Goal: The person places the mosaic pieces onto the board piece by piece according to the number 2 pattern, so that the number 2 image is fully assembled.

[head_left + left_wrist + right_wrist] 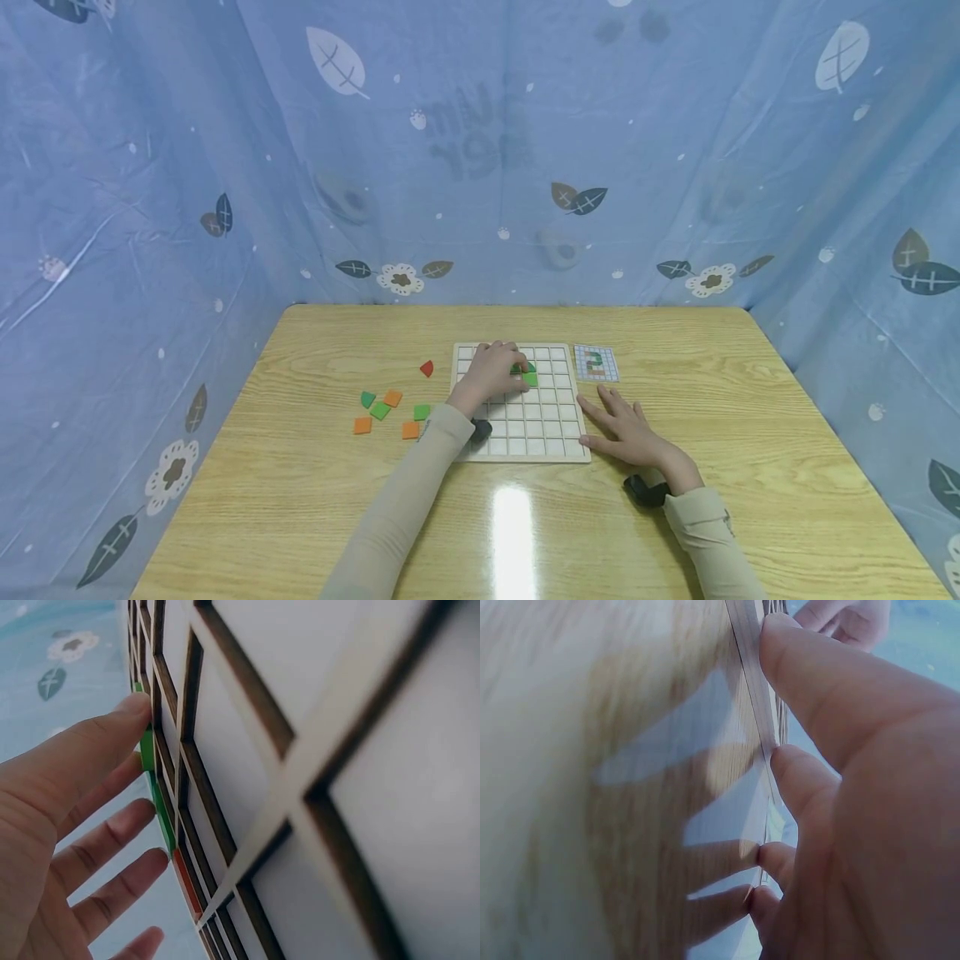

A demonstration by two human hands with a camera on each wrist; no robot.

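A white grid board [555, 433] lies on the table, with my left hand [491, 372] reaching over its upper part. Thumb and index finger of that hand pinch a light green square tile [531, 379] at its grid cell. Beside the tile sits a dark green quarter-round piece [161, 814], and further along a red piece [187, 881] shows; fingers partly hide these in the head view. At the board's right edge rests my right hand [628, 432], fingers spread, thumb and index fingertips touching the rim. It holds nothing.
Left of the board lie loose pieces: a red quarter-round [427, 368], a dark green quarter-round [367, 399], several orange squares [363, 426] and green squares [380, 410]. A pattern card [596, 363] lies by the board's upper right corner. A blue curtain [480, 167] surrounds the table.
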